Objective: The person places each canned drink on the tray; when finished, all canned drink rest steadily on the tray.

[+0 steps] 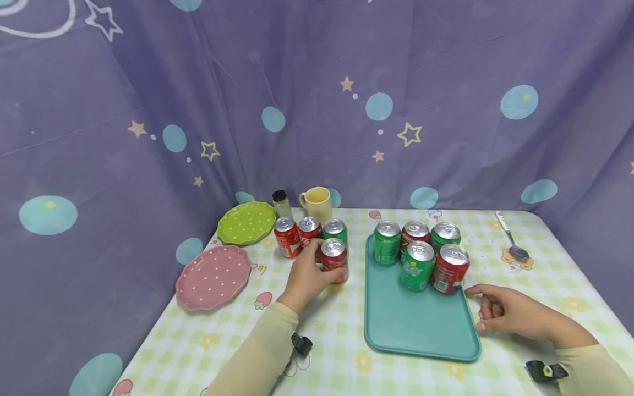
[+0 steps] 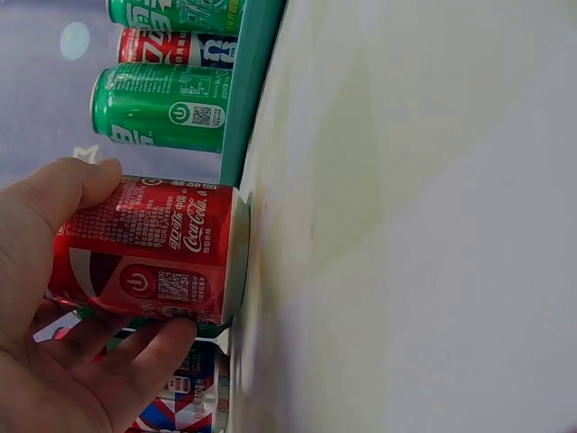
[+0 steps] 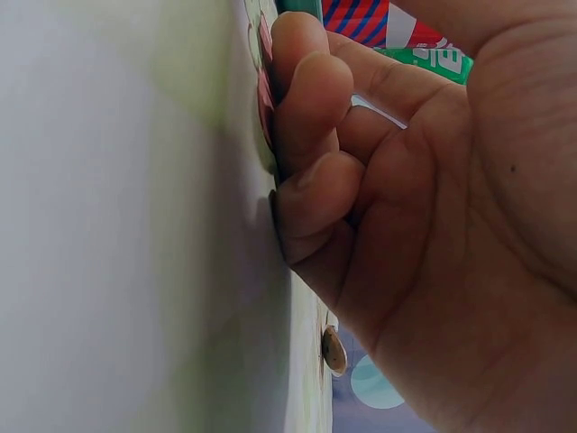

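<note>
My left hand (image 1: 306, 278) grips a red Coca-Cola can (image 1: 334, 254) from its left side, thumb on one side and fingers on the other. In the left wrist view, the can's printed side (image 2: 153, 244) shows between thumb and fingers, its base close to the tabletop. Right behind it are a green can (image 1: 335, 226) and two red cans (image 1: 287, 239). My right hand (image 1: 512, 312) rests at the right edge of a teal tray (image 1: 421, 330), index finger and thumb at the rim, other fingers loosely curled. Green cans (image 1: 417, 267) and red cans (image 1: 449, 269) stand upright on the tray's far half.
A pink dotted plate (image 1: 213, 278) and a green dotted plate (image 1: 246, 223) lie at the left. A black-capped jar (image 1: 282, 204) and a yellow mug (image 1: 318, 203) stand at the back. A spoon (image 1: 510, 236) lies at the far right on the checked tablecloth (image 1: 337, 352).
</note>
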`<state>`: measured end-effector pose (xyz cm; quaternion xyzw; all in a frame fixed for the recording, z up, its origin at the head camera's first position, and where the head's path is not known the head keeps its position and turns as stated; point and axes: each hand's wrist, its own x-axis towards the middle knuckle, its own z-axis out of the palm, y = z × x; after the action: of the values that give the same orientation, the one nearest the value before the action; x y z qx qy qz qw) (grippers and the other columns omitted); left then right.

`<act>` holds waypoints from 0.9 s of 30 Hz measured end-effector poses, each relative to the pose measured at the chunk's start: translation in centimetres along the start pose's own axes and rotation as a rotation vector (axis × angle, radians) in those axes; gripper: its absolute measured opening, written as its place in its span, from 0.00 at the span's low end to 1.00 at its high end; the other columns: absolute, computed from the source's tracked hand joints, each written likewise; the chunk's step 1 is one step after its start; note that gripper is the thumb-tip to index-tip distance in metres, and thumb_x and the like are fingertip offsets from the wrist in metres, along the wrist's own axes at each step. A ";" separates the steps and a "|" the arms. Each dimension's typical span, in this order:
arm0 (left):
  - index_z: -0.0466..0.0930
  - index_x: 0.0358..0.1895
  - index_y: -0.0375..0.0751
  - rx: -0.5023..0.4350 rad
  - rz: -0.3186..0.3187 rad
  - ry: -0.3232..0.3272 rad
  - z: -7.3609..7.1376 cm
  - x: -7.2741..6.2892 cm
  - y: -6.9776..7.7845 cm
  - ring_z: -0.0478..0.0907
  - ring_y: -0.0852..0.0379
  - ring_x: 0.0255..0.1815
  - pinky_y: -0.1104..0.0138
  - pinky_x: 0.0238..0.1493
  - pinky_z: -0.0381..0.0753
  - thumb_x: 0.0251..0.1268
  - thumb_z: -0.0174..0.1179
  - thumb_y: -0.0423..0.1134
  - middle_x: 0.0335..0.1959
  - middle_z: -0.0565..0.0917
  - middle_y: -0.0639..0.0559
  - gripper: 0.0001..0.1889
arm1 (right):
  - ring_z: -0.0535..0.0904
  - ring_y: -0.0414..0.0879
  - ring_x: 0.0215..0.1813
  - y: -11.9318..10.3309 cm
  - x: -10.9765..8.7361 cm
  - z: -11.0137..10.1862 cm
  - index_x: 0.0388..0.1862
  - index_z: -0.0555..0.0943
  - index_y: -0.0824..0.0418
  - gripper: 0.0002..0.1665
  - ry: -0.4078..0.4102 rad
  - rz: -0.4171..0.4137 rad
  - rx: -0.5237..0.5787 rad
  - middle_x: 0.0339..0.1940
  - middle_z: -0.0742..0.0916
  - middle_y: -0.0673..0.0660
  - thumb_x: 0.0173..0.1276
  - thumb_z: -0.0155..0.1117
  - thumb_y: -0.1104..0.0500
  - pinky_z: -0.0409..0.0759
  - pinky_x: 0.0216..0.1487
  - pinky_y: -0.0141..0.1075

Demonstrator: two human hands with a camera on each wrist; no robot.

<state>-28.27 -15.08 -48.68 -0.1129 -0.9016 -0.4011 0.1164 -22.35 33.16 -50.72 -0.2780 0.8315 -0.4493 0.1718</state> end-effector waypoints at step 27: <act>0.75 0.65 0.49 -0.425 0.150 0.158 -4.0 -0.4 4.7 0.85 0.50 0.49 0.57 0.45 0.89 0.52 0.83 0.38 0.55 0.83 0.50 0.36 | 0.74 0.37 0.26 -0.1 0.0 0.1 0.67 0.71 0.73 0.36 0.011 -0.016 -0.001 0.31 0.81 0.51 0.67 0.77 0.59 0.76 0.24 0.34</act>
<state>-26.00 -15.06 -42.92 -0.1697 -0.7740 -0.5798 0.1894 -22.23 33.05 -50.71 -0.2825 0.8304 -0.4516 0.1634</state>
